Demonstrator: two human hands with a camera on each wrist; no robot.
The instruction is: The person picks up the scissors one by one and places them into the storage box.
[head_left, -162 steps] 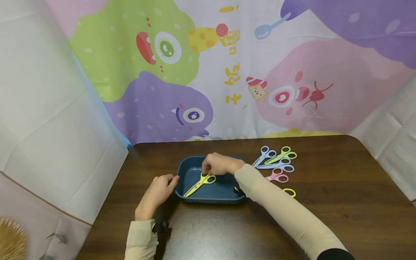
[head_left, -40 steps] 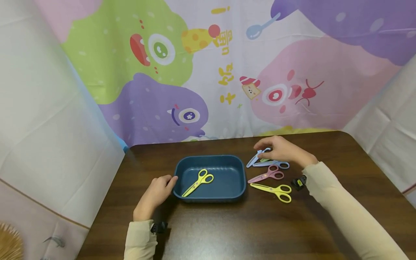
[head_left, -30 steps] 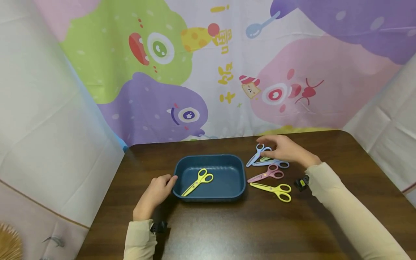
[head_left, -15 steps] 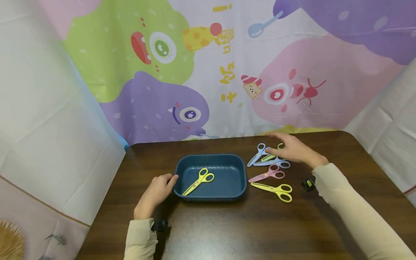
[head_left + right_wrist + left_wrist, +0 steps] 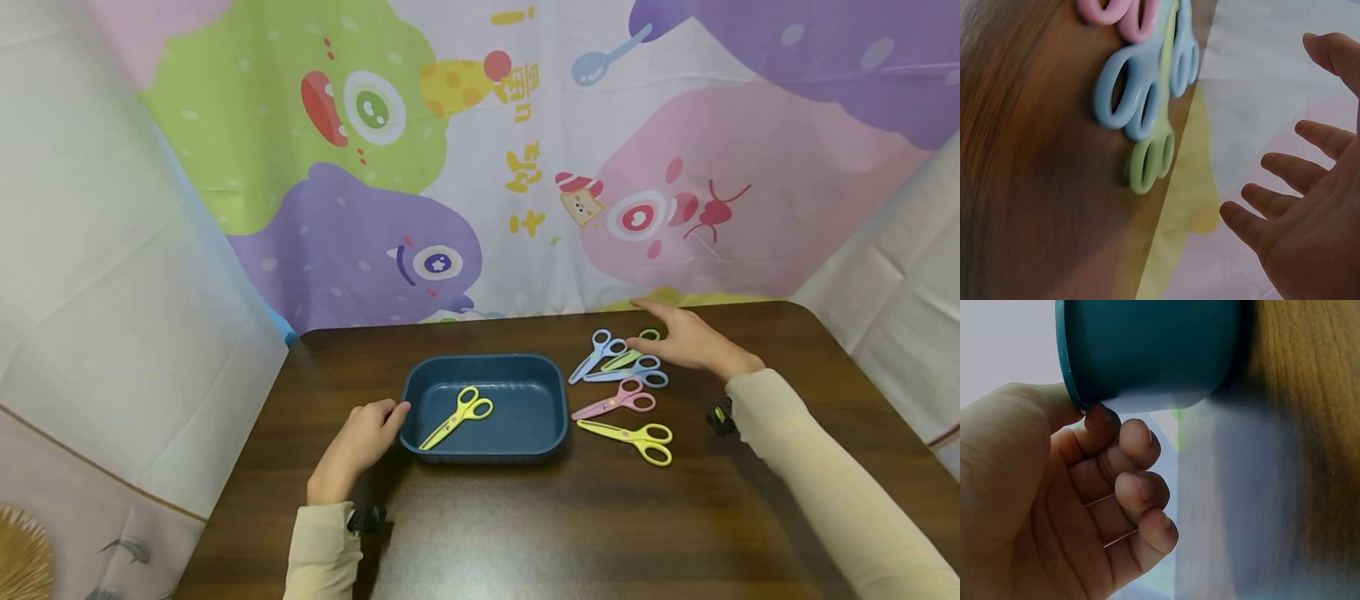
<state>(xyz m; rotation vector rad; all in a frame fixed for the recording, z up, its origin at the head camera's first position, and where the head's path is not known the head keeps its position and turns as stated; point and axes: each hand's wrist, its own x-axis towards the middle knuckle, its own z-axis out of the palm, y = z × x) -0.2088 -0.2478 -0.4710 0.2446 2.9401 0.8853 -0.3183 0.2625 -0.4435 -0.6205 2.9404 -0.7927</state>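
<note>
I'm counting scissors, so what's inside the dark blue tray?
One pair of yellow scissors lies flat inside the dark blue tray. No other thing shows in it. The patch of floor directly beneath the scissors is covered.

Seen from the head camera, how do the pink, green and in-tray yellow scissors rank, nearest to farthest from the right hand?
1. Green scissors: beside the right hand
2. Pink scissors: right of the tray
3. Yellow scissors: inside it

Spread fingers point(image 5: 1294, 172) apart from blue scissors point(image 5: 1141, 53), seemingly over green scissors point(image 5: 1160, 134), pink scissors point(image 5: 1122, 22) beside, wooden table point(image 5: 1041, 156)
</note>
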